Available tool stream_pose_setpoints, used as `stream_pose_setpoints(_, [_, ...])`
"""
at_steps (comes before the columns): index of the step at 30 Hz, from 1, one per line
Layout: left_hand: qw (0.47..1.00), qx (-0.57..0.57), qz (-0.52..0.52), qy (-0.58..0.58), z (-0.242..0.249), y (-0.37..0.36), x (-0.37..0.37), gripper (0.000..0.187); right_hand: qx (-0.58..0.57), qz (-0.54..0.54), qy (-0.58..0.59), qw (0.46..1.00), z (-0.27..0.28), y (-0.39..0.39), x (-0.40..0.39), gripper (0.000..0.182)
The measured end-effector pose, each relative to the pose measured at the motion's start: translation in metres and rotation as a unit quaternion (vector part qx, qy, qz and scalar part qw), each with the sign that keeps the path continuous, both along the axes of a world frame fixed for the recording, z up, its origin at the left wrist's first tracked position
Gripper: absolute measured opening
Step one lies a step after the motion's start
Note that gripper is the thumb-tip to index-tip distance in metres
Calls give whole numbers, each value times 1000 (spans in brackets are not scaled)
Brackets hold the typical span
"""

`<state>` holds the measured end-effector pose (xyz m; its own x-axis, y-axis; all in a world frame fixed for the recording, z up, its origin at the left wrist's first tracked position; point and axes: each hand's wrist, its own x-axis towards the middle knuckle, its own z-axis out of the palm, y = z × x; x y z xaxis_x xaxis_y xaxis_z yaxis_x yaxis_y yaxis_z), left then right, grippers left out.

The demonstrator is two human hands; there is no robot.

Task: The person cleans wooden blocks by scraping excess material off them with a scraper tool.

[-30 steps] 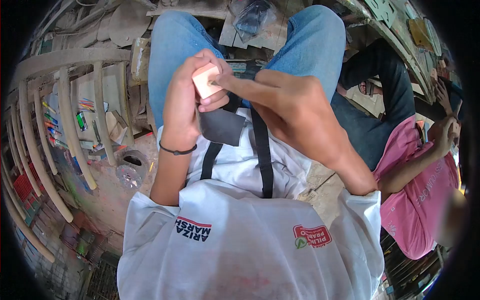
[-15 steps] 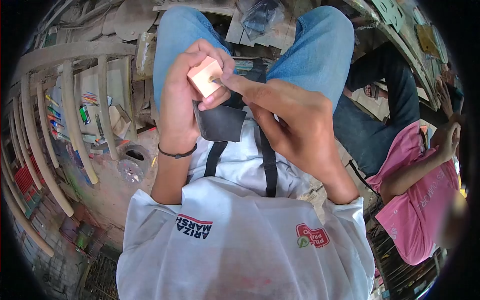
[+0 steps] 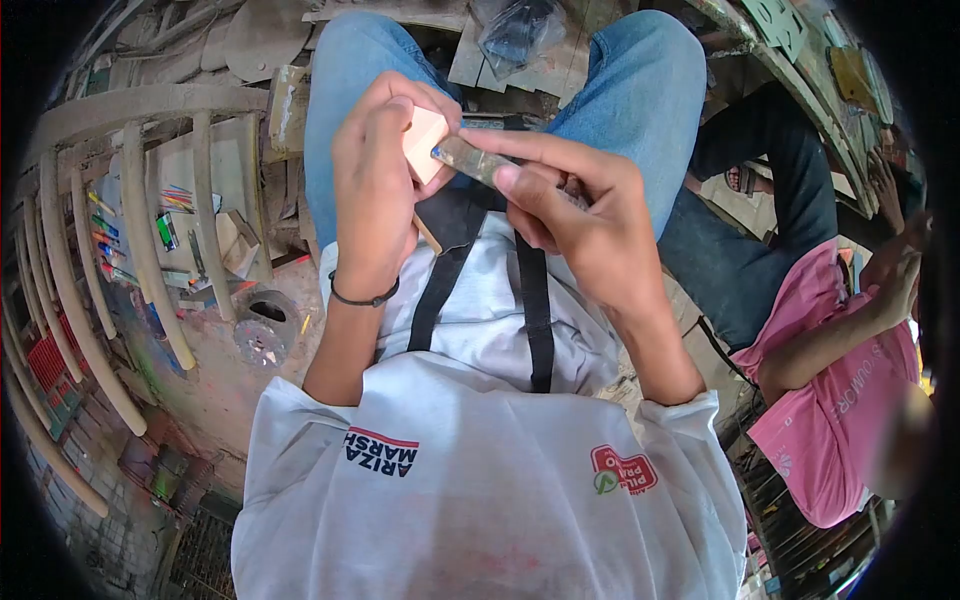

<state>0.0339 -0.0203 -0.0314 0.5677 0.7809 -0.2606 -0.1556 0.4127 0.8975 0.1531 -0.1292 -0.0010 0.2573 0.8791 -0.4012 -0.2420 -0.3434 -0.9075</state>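
Observation:
Between the thumb and fingers of my left hand (image 3: 375, 150) is a small pale wooden block (image 3: 426, 138), held above my lap. My right hand (image 3: 570, 195) pinches a short, worn, flat strip-like tool (image 3: 472, 160); its bluish end meets or nearly meets the side of the block. I cannot make out what kind of tool it is. Below my left palm hangs a dark sheet (image 3: 452, 218) with a tan edge, perhaps sandpaper, partly hidden by the hand.
Left stands a curved wooden rack (image 3: 135, 220) with several slats, pens and a box behind it. A round metal container (image 3: 268, 330) sits nearby. A clear plastic bag (image 3: 522, 40) lies beyond my knees. At right sits a person in a pink shirt (image 3: 830, 390).
My left hand has turned the block, so its holed face no longer shows. My right hand has shifted, showing the flat tool. The dark sheet has tilted, showing its tan edge.

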Motion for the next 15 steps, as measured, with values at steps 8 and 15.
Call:
stream_pose_setpoints(8, [999, -34, 8, 2, -11, -1, -2, 20, 216, -5, -353, 910, -21, -1, -15, 27])
stream_pose_setpoints(15, [999, -45, 25, -3, -13, 0, -3, 20, 218, -22, -344, 913, -30, 7, -13, 29])
